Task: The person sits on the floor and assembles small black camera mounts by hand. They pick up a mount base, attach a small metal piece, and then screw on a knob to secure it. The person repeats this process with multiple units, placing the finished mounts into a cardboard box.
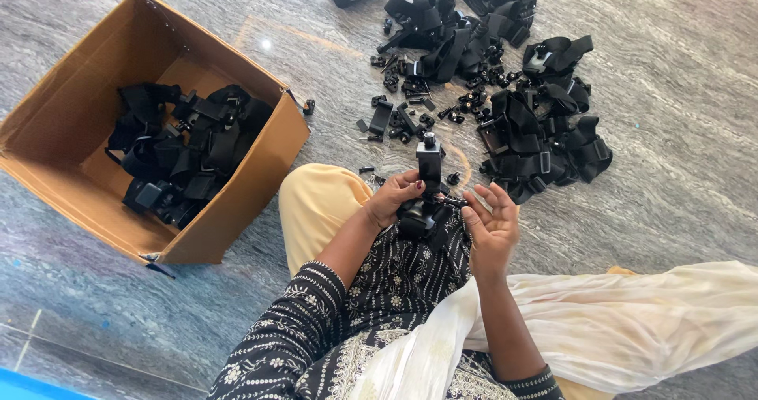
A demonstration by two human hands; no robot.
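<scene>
In my lap, my left hand (pixel 392 199) grips a black strap mount (pixel 426 202) upright; my right hand (pixel 491 225) waits open beside it, ready to fit a part.

One package sits on the grey floor: an open brown cardboard box (pixel 237 202), off to the left and a little farther out than the seated person's knee. It is square, its flaps folded outward, tilted slightly, and partly filled with a heap of black strap assemblies (pixel 185 151).
</scene>
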